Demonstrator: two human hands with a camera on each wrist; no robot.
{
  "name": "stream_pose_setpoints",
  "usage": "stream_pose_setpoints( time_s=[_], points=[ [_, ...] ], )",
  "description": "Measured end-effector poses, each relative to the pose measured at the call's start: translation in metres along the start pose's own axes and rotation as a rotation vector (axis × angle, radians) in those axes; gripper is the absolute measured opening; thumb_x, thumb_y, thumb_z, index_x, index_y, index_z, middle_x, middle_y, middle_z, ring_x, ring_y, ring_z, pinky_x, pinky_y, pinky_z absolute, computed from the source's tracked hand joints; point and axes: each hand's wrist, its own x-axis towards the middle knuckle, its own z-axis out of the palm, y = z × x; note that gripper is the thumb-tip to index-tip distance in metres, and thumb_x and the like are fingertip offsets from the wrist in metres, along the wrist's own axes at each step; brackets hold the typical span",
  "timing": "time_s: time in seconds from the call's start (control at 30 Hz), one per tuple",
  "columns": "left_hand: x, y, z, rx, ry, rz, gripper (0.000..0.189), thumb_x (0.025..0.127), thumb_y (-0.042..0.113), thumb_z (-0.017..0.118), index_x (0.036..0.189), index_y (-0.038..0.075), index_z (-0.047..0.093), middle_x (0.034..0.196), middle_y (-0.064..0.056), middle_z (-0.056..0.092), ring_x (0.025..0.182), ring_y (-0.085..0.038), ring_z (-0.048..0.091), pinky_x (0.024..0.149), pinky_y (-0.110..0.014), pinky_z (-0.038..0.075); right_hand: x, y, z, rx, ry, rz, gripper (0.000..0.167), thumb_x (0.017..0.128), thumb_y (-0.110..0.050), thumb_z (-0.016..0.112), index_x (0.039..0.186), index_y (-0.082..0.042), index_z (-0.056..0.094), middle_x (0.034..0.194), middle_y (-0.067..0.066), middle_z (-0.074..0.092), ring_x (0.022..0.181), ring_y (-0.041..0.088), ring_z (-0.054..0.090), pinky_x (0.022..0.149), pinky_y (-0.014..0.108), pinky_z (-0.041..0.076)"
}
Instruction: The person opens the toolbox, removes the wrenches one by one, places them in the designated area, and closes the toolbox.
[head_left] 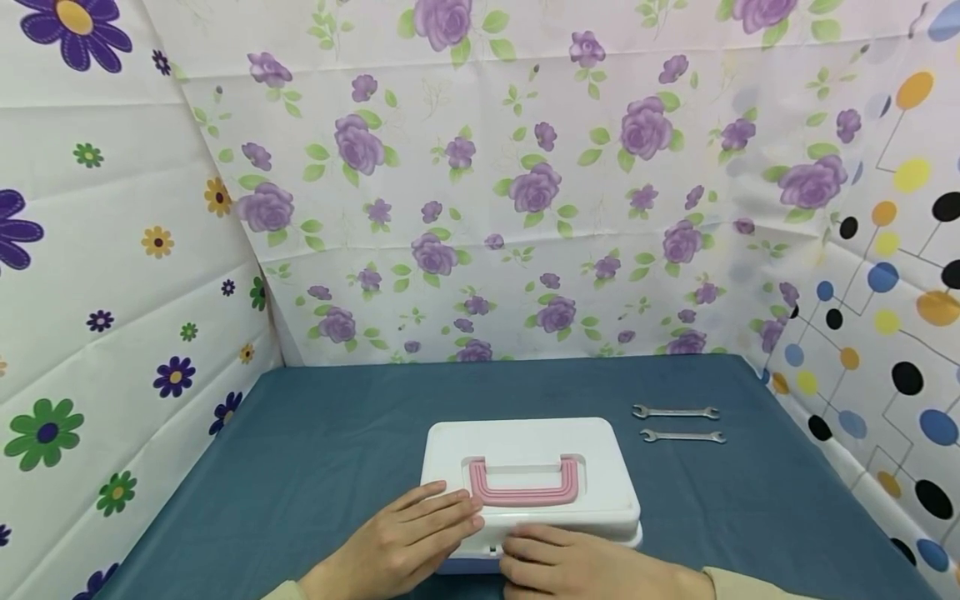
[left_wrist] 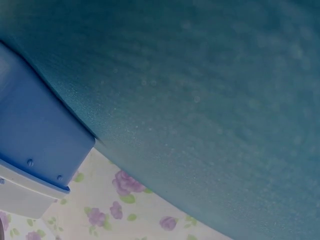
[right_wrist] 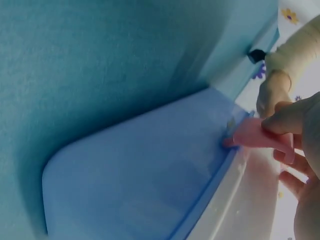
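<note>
A plastic storage box with a white lid (head_left: 525,440), a pink folding handle (head_left: 525,497) and a blue base (left_wrist: 40,125) sits on the cloth, its handle lying flat. My left hand (head_left: 401,537) rests with extended fingers on the lid's front left part, beside the handle. At the middle of the box's front, my right hand (head_left: 577,562) pinches a pink latch (right_wrist: 252,134) between thumb and fingers. That latch is swung out from the box in the right wrist view; my right hand hides it in the head view. The inside of the box is hidden.
Two metal open-ended wrenches, a rear one (head_left: 675,412) and a front one (head_left: 682,437), lie side by side right of the box. Blue-green cloth (head_left: 337,442) covers the table. Patterned curtains (head_left: 480,208) enclose the back and both sides.
</note>
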Motion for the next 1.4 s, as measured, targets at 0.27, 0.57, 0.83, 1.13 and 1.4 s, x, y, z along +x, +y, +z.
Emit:
stream_pose_setpoints(
  time_s=[0.27,0.57,0.83,1.13,1.4],
  points=[
    [-0.004,0.001,0.001,-0.003,-0.030,-0.021,0.036,0.111,0.021,0.053,0.138,0.001,0.066,0.145,-0.011,0.062,0.130,-0.024,0.063,0.119,-0.040,0.039,-0.008,0.008,-0.007,-0.105,0.035,0.021,0.040,0.114,-0.035,0.043,0.145,-0.015,0.060,0.151,0.000,0.055,0.147,0.017,0.043,0.124,0.039,0.029],
    [-0.006,0.002,0.002,-0.004,-0.042,-0.032,0.036,0.111,0.021,0.053,0.140,0.002,0.065,0.147,-0.011,0.061,0.131,-0.023,0.062,0.120,-0.040,0.037,-0.011,0.008,-0.011,-0.116,-0.018,0.029,0.050,0.114,-0.041,0.041,0.152,-0.012,0.054,0.159,0.003,0.048,0.151,0.018,0.038,0.126,0.037,0.022],
    [-0.005,0.002,0.001,-0.004,-0.038,-0.036,0.036,0.112,0.021,0.052,0.139,0.002,0.065,0.146,-0.011,0.061,0.131,-0.024,0.061,0.120,-0.040,0.037,-0.013,0.004,-0.007,-0.174,-0.008,0.020,0.048,0.114,-0.040,0.040,0.148,-0.012,0.059,0.154,0.003,0.053,0.136,0.013,0.052,0.106,0.029,0.048],
    [-0.004,0.002,0.000,-0.001,-0.028,-0.028,0.036,0.112,0.021,0.050,0.138,0.001,0.066,0.145,-0.012,0.062,0.130,-0.024,0.062,0.119,-0.041,0.040,-0.014,0.000,0.003,-0.243,-0.029,-0.008,0.044,0.114,-0.041,0.039,0.142,-0.017,0.063,0.151,0.001,0.054,0.134,0.012,0.055,0.107,0.031,0.048],
    [-0.003,0.002,0.000,0.014,-0.021,-0.014,0.036,0.112,0.021,0.051,0.138,0.001,0.066,0.144,-0.013,0.062,0.129,-0.024,0.063,0.116,-0.041,0.043,-0.012,-0.005,0.021,-0.389,-0.013,-0.011,0.040,0.116,-0.026,0.029,0.137,-0.018,0.063,0.143,-0.001,0.057,0.120,0.009,0.058,0.101,0.026,0.046]
  ],
)
